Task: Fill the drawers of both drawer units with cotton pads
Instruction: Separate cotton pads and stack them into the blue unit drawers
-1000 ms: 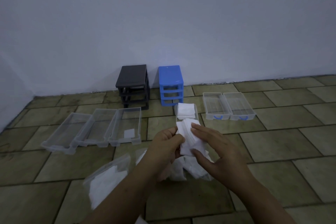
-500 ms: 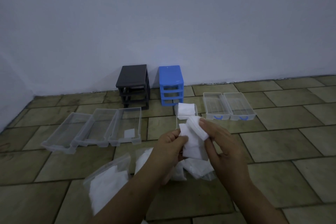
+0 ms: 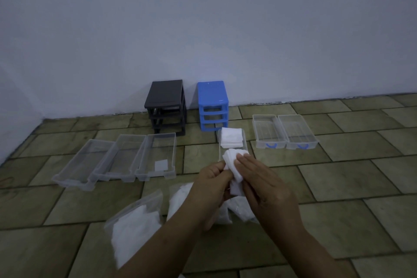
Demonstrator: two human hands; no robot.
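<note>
- A plastic bag of pads (image 3: pixel 135 230) lies on the floor at the near left; it is judged light and slack, best lifted by its upper edge.
- Three clear drawers (image 3: pixel 117 160) lie side by side on the tiles, their long axes running away from the viewer and leaning slightly right; a single pad (image 3: pixel 161 165) is seen in the rightmost one.
- The black drawer unit (image 3: pixel 167 106) and the blue drawer unit (image 3: pixel 213 106) stand against the wall, open fronts turned toward the viewer, all slots vacant.
- The left hand (image 3: pixel 213 184) is curled, and the lower edge of a small stack of cotton pads (image 3: pixel 234 165) is pinched in its fingers.
- The stack is judged soft, very light and prone to fanning apart, so it is best held across its flat faces.
- The stack is held just above the near end of a partly filled drawer (image 3: pixel 220 142), whose long axis points toward the blue unit.
- The right hand (image 3: pixel 264 185) is laid over the stack with nearly straight fingers, steadying it rather than gripping.
- Two more clear drawers (image 3: pixel 285 132) with blue handles lie to the right.
</note>
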